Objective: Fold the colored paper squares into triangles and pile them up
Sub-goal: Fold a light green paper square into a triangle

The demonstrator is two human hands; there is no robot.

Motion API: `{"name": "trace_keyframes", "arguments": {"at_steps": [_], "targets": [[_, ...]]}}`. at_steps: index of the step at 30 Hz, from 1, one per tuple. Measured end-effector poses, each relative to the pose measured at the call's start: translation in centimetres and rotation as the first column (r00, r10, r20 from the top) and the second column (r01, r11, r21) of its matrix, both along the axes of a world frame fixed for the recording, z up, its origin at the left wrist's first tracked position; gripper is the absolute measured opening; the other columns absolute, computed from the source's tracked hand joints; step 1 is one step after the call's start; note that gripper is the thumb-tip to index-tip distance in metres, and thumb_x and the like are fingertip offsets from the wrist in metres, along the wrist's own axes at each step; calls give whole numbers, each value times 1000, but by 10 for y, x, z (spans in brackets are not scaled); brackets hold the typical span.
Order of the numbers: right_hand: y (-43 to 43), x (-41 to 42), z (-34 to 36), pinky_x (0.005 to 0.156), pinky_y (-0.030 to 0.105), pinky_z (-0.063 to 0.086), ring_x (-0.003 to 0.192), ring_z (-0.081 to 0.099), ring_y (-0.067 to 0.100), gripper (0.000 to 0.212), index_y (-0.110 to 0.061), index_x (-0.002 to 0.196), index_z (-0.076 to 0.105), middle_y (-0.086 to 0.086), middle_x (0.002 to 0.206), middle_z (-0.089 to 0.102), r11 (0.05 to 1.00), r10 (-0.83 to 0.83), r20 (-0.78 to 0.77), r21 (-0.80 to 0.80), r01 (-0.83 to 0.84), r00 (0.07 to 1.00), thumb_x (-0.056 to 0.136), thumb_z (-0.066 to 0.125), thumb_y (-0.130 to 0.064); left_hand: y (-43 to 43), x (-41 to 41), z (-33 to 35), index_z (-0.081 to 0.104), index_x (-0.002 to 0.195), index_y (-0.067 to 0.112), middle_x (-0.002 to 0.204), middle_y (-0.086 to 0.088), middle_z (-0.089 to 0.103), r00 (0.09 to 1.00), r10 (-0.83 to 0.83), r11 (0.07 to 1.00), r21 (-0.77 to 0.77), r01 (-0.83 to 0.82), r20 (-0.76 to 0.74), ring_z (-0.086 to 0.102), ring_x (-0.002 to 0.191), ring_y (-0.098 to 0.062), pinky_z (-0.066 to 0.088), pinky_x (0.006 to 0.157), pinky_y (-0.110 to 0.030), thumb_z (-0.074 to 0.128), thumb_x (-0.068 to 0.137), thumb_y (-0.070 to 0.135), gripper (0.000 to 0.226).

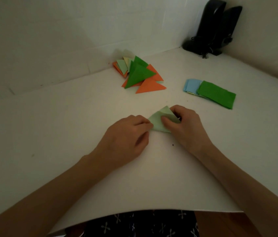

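Left hand (pixel 128 134): pinches the left corner of the pale green paper (pixel 158 123).
Right hand (pixel 184 124): thumb and fingers grip that paper's right part.
Pale green paper: half-folded on the white table (pixel 66 134), between both hands.
Unfolded squares (pixel 210 92): farther right, dark green over blue.
Triangle pile (pixel 139 75): farther back, orange and green.
Black speakers (pixel 215 28): far right corner.

Single wide-angle head view, close above the white table's (pixel 66 127) near edge, looking forward and down across it to the far walls.
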State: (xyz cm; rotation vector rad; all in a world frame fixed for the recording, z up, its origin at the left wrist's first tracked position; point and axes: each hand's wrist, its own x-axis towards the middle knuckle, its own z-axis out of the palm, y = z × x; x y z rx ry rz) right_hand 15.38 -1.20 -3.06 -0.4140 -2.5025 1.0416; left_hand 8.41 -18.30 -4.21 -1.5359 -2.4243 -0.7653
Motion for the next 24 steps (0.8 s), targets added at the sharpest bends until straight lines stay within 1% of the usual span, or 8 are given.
{"name": "trace_keyframes", "arguments": {"at_steps": [4, 7, 11, 15, 17, 19, 21, 24], "targets": [[-1, -1, 0, 61, 28, 24, 85, 43, 19, 14, -6, 91, 59, -2, 74, 49, 991, -72, 45, 120, 66, 996, 88, 59, -20, 3, 1, -1, 70, 106, 11, 104, -1, 67, 1000, 2, 998, -57, -2, -10, 64, 81, -20, 50, 68, -26, 41, 84, 24, 38], [-1, -4, -3, 69, 31, 29, 94, 41, 23, 17, -8, 96, 59, 0, 82, 51, 972, -103, 90, 221, 81, 991, 89, 57, -23, 4, 0, -1, 69, 107, 9, 105, -3, 67, 1000, -11, 997, -79, 9, -15, 64, 82, -22, 50, 70, -26, 40, 84, 24, 40], [2, -7, -7, 76, 30, 26, 94, 31, 19, 26, -8, 105, 58, 5, 100, 47, 924, -165, 150, 370, 99, 975, 89, 55, -28, 5, -2, -2, 68, 108, 8, 105, -5, 65, 999, -29, 994, -108, 26, -29, 62, 82, -23, 50, 71, -28, 38, 86, 26, 41], [-2, -6, -7, 83, 33, 31, 103, 41, 27, 36, -10, 116, 50, 11, 113, 50, 882, -219, 107, 446, 150, 970, 87, 56, -29, 4, -1, -2, 68, 108, 7, 105, -6, 65, 998, -39, 993, -110, 34, -46, 62, 81, -24, 52, 69, -29, 38, 87, 27, 42], [-6, 2, -3, 84, 33, 31, 105, 43, 29, 40, -8, 120, 51, 13, 116, 52, 820, -164, -6, 554, 140, 986, 86, 55, -30, 3, 0, -3, 68, 108, 7, 106, -6, 65, 998, -40, 994, -103, 34, -53, 62, 82, -24, 53, 68, -30, 38, 87, 26, 42], [-12, 14, 1, 81, 33, 33, 99, 48, 29, 36, -7, 113, 58, 14, 110, 56, 763, 5, -94, 644, 57, 996, 86, 49, -30, 3, 1, -3, 68, 108, 8, 106, -5, 65, 998, -31, 995, -95, 25, -61, 62, 83, -23, 52, 68, -29, 37, 87, 27, 41], [-17, 28, -1, 77, 35, 35, 89, 54, 29, 33, -8, 105, 63, 11, 102, 60, 711, 158, -35, 698, -89, 987, 90, 44, -31, 3, 1, -4, 68, 107, 8, 106, -4, 65, 997, -27, 996, -89, 20, -70, 62, 83, -22, 49, 69, -28, 37, 88, 27, 41], [-20, 39, -6, 75, 35, 40, 84, 56, 26, 41, -14, 108, 66, 5, 99, 60, 711, 163, 108, 676, -193, 981, 94, 36, -38, 3, 0, -5, 67, 109, 8, 106, -4, 65, 996, -29, 995, -102, 20, -87, 61, 84, -21, 48, 69, -27, 36, 87, 28, 43]]}}
